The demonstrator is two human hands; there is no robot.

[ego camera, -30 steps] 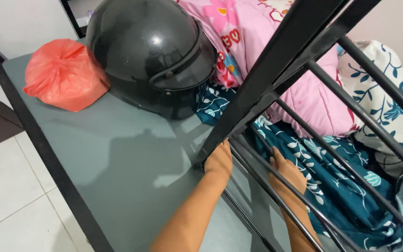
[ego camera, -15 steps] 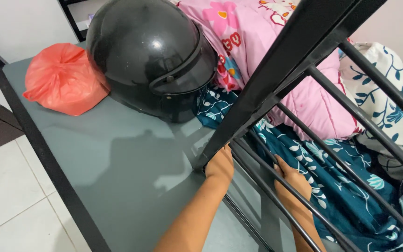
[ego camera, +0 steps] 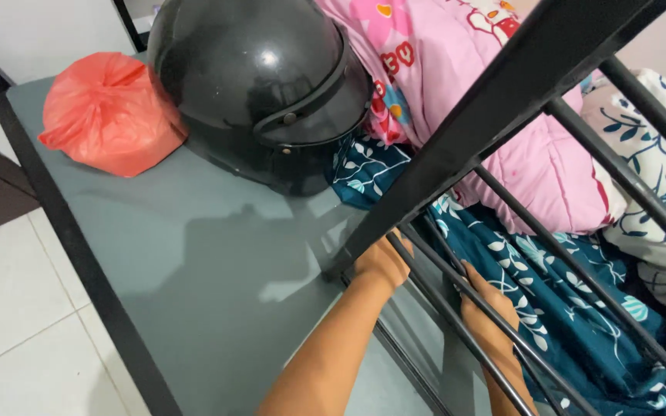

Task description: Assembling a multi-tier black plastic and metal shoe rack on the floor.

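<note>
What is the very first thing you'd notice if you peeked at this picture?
A big shiny black helmet sits at the far end of the grey surface, with a knotted red bag to its left. Black metal bars slant across the right, and two hands reach through them toward a teal leafy sheet.

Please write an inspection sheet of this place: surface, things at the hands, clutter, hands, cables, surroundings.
Surface: grey platform, bare part in shadow.
Things at the hands: black metal rails; teal leaf-print sheet.
Clutter: black helmet, red plastic bag, pink blanket.
Hands: left hand at the rail's foot; right hand behind the bars, on the sheet.
Cables: nothing seen.
Surroundings: white tiled floor.
</note>
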